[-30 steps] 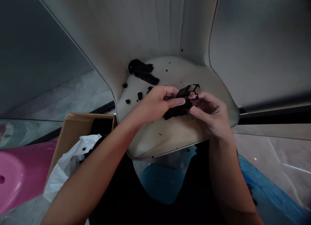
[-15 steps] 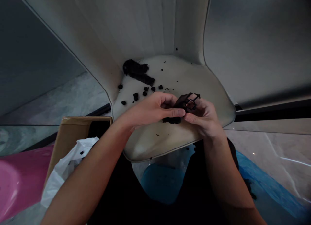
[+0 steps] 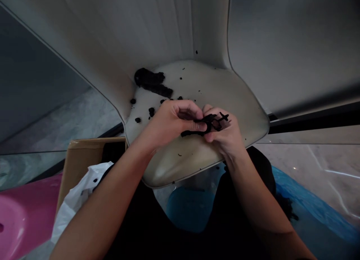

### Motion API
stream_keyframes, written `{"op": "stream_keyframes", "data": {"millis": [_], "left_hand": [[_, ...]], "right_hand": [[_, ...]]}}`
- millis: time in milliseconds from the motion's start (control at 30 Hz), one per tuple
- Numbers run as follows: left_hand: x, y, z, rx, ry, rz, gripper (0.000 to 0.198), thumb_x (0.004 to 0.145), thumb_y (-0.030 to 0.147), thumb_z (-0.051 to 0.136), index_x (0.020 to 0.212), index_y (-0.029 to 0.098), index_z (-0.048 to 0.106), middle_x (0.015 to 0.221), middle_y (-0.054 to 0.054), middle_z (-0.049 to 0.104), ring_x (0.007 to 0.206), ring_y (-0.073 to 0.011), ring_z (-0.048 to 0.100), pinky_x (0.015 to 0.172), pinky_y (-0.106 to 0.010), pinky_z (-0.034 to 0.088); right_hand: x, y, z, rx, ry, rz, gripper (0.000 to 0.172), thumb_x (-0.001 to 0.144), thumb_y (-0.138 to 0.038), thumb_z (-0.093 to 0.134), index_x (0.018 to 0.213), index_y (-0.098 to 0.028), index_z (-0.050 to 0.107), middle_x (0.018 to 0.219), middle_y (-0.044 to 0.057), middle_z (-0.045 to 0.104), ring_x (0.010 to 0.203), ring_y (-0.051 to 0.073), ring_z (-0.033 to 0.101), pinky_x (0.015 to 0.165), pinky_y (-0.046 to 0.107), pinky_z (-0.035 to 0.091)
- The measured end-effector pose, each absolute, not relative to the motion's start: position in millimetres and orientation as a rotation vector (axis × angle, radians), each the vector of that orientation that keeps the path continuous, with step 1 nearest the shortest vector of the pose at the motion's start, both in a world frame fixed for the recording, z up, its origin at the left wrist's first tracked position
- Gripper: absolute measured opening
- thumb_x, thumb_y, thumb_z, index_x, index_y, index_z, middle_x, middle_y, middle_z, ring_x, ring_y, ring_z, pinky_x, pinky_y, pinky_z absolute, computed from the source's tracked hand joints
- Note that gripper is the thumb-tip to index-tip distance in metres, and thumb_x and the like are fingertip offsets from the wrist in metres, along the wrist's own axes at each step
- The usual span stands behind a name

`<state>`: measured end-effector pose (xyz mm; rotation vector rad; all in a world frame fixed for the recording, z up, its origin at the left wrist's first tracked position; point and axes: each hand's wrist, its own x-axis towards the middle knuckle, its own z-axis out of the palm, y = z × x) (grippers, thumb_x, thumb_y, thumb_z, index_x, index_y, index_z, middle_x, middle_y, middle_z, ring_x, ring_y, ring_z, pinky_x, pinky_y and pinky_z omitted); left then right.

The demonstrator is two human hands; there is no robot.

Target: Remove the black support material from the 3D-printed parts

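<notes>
Above the front of a pale chair seat [image 3: 239, 102], both my hands hold a thin black piece with an openwork lattice end [image 3: 216, 122]. My left hand [image 3: 176, 119] pinches its solid side between thumb and fingers. My right hand [image 3: 222, 130] is closed around the lattice side, with a small cross-shaped tip poking out over the fingers. What exactly the piece is, I cannot make out. Two dark strips [image 3: 153, 82] lie toward the back left of the seat. Small black lumps [image 3: 152, 111] are scattered left of my left hand, some partly hidden behind it.
At the lower left stand a cardboard box [image 3: 66, 170] with a white plastic bag [image 3: 75, 192] and a pink plastic stool [image 3: 33, 207]. A blue bag [image 3: 315, 211] with dark bits lies at the right. Something blue [image 3: 191, 211] is on the floor between the legs.
The black piece has turned in my hands, so its lattice now shows more edge-on. The view has shifted slightly, and my right fingers have come up behind the piece.
</notes>
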<state>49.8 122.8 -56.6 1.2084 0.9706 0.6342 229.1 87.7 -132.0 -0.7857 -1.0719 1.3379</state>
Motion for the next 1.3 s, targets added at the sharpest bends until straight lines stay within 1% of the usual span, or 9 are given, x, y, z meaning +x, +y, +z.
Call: {"op": "stream_keyframes", "data": {"millis": [267,400,533,700,867,967,1100,1200,1300], "left_hand": [[55.5,121.1,-60.4,1.361,1.055,0.793,0.011,0.079,0.019,0.082,0.08,0.02,0.071,0.085,0.0,0.071,0.086,-0.0163,0.067,0.083,-0.03,0.053],[57.0,122.4,-54.9,1.438,1.031,0.773,0.014,0.083,0.021,0.081,0.08,0.02,0.067,0.087,-0.001,0.067,0.086,-0.0162,0.064,0.081,-0.029,0.051],[57.8,118.4,-44.7,1.532,0.942,0.693,0.015,0.092,0.021,0.078,0.083,0.02,0.067,0.086,-0.001,0.068,0.086,-0.0161,0.064,0.082,-0.028,0.052],[53.4,111.7,-35.7,1.663,0.856,0.647,0.013,0.099,0.017,0.074,0.087,0.022,0.071,0.091,-0.001,0.07,0.09,-0.0167,0.066,0.083,-0.028,0.054],[45.1,111.0,-29.2,1.72,0.802,0.544,0.015,0.097,0.014,0.073,0.085,0.023,0.074,0.091,-0.003,0.071,0.089,-0.0192,0.068,0.077,-0.029,0.057],[34.0,110.9,-26.4,1.735,0.706,0.486,0.016,0.097,0.013,0.072,0.088,0.024,0.078,0.091,-0.004,0.078,0.087,-0.0205,0.073,0.073,-0.03,0.058],[14.7,113.8,-33.5,1.695,0.645,0.708,0.016,0.095,0.009,0.079,0.092,0.025,0.078,0.09,-0.002,0.079,0.084,-0.0205,0.077,0.074,-0.032,0.063],[6.5,119.1,-42.1,1.681,0.707,0.835,0.021,0.086,0.017,0.094,0.09,0.024,0.075,0.087,0.0,0.076,0.082,-0.0174,0.076,0.072,-0.027,0.064],[7.6,119.5,-43.4,1.651,0.717,0.783,0.019,0.09,0.02,0.093,0.092,0.024,0.074,0.09,0.002,0.077,0.085,-0.0168,0.078,0.075,-0.026,0.065]], "right_hand": [[231.9,88.2,-132.0,-0.874,-1.126,1.168,0.053,0.066,-0.06,0.107,0.071,-0.025,0.068,0.071,-0.004,0.051,0.068,0.014,0.049,0.066,0.031,0.042],[244.2,90.8,-126.7,-1.02,-1.106,0.998,0.051,0.073,-0.062,0.102,0.071,-0.024,0.068,0.069,-0.004,0.045,0.066,0.014,0.043,0.064,0.031,0.036],[255.2,94.9,-127.5,-1.001,-1.05,0.96,0.057,0.068,-0.067,0.103,0.068,-0.024,0.066,0.069,-0.004,0.044,0.065,0.013,0.04,0.061,0.029,0.033],[256.3,96.0,-128.7,-0.97,-0.973,1.059,0.07,0.057,-0.08,0.102,0.069,-0.024,0.061,0.071,-0.004,0.045,0.065,0.013,0.044,0.059,0.029,0.035],[252.9,99.4,-138.7,-0.97,-0.986,1.094,0.074,0.059,-0.086,0.097,0.077,-0.026,0.058,0.089,-0.001,0.055,0.071,0.014,0.048,0.062,0.031,0.046],[261.2,107.0,-151.8,-0.935,-0.861,1.206,0.069,0.064,-0.076,0.101,0.088,-0.03,0.056,0.099,-0.002,0.061,0.07,0.014,0.053,0.057,0.029,0.048],[278.2,114.8,-162.3,-0.865,-0.754,1.207,0.052,0.074,-0.05,0.102,0.092,-0.032,0.057,0.09,-0.005,0.066,0.069,0.015,0.059,0.051,0.024,0.044],[278.7,115.3,-163.4,-0.903,-0.835,1.186,0.046,0.078,-0.047,0.102,0.09,-0.031,0.06,0.086,-0.004,0.075,0.066,0.015,0.063,0.05,0.025,0.047],[271.6,115.0,-164.4,-0.926,-0.897,1.165,0.05,0.076,-0.044,0.104,0.1,-0.032,0.063,0.093,-0.002,0.084,0.068,0.015,0.069,0.056,0.027,0.052]]}}
